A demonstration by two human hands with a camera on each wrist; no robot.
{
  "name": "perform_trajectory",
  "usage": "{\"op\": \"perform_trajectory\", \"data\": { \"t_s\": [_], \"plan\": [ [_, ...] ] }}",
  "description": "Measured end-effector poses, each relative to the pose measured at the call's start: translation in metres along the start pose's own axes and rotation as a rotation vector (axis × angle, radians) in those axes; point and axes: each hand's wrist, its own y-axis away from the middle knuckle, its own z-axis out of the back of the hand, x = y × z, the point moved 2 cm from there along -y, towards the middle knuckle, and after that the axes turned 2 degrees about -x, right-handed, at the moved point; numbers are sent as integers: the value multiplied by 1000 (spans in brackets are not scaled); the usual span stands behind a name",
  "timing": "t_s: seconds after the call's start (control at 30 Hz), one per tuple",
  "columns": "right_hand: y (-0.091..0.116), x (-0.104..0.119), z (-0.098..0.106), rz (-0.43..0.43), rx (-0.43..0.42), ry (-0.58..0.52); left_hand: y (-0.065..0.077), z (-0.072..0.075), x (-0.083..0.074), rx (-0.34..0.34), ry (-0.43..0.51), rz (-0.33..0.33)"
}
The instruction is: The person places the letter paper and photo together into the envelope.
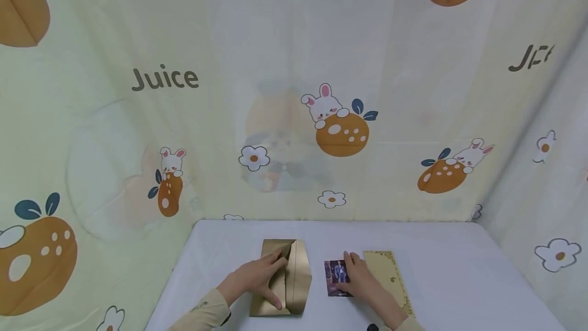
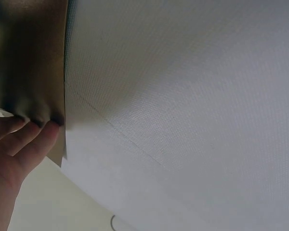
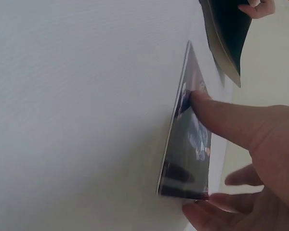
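A gold paper envelope [image 1: 300, 280] lies on the white table with its flap unfolded to the right and its mouth slightly parted. My left hand [image 1: 257, 276] rests on it, fingers near the mouth and thumb spread toward the lower edge. In the left wrist view, straight fingertips [image 2: 50, 130] touch the envelope [image 2: 45, 62]. To the right, my right hand [image 1: 365, 282] pinches a small glossy photo [image 1: 332, 279] showing a figure on a dark background. The right wrist view has the thumb on the face of the photo [image 3: 188, 154] and fingers at its edge.
A pale yellow card [image 1: 383, 264] with an ornate gold border lies right of the photo, partly covered by my right hand and forearm. A small black object [image 1: 372, 327] shows at the bottom edge. Printed cloth [image 1: 275, 65] hangs behind and beside the table.
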Motion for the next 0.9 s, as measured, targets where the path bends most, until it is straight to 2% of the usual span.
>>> {"op": "perform_trajectory", "data": {
  "t_s": [0.2, 0.37, 0.6, 0.77, 0.9],
  "plan": [
    [-1, 2, 6, -37, -34, -114, -3, -5, 3, 10, -17, 5],
    [-4, -6, 8, -80, -50, -151, -3, -5, 3, 12, -22, 10],
    [-6, -21, 13, -48, -135, -241, -1, -3, 2, 1, -27, 2],
    [-8, -25, 18, -78, -125, -289, -2, -3, 2, 8, -22, 11],
    [-10, -23, 22, -131, -98, -394, -3, -4, 1, 16, -35, 18]
  ]
}}
